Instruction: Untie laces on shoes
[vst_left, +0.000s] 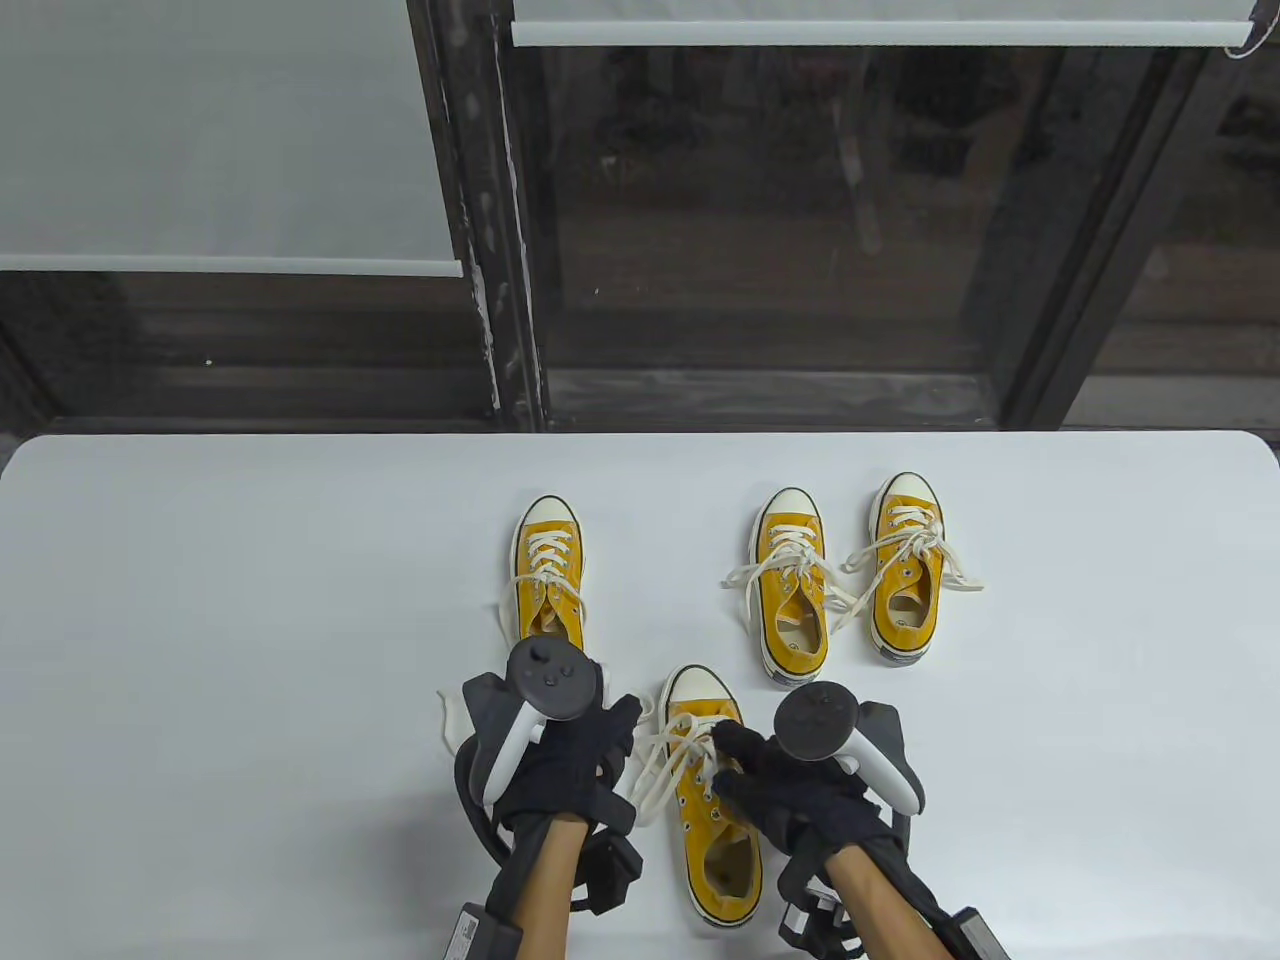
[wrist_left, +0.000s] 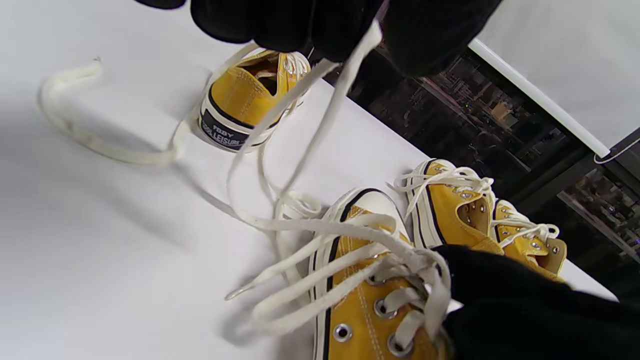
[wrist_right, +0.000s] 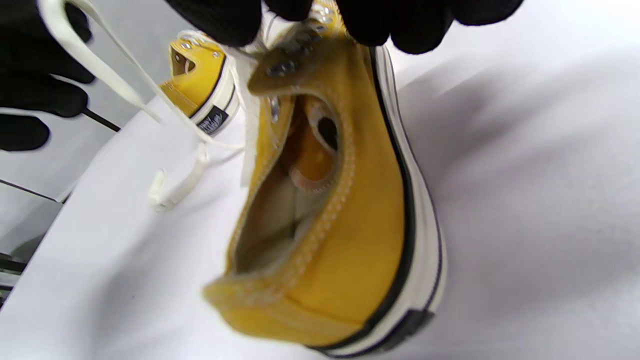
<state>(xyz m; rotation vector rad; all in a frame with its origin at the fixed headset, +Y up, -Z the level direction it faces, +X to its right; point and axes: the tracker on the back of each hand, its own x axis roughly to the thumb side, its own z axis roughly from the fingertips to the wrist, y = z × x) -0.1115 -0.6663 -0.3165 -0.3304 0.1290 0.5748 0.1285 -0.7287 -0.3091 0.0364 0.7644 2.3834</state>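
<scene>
- Left hand (vst_left: 560, 760) pinches a lace (wrist_left: 320, 120) drawn up from the nearest shoe (vst_left: 712, 800); right hand (vst_left: 790, 775) grips its eyelet area.
- That shoe, mid-table (vst_left: 200, 600), looks half undone.
- The other three shoes' (vst_left: 795, 590) laces trail loose, seemingly untied.

Beyond my hands the white, round-cornered table (vst_left: 250, 560) ends at a wall of dark glass windows (vst_left: 760, 200) in black frames. Two pale grey roller blinds (vst_left: 200, 130) hang partly lowered, the left one lower. Even, soft light.
</scene>
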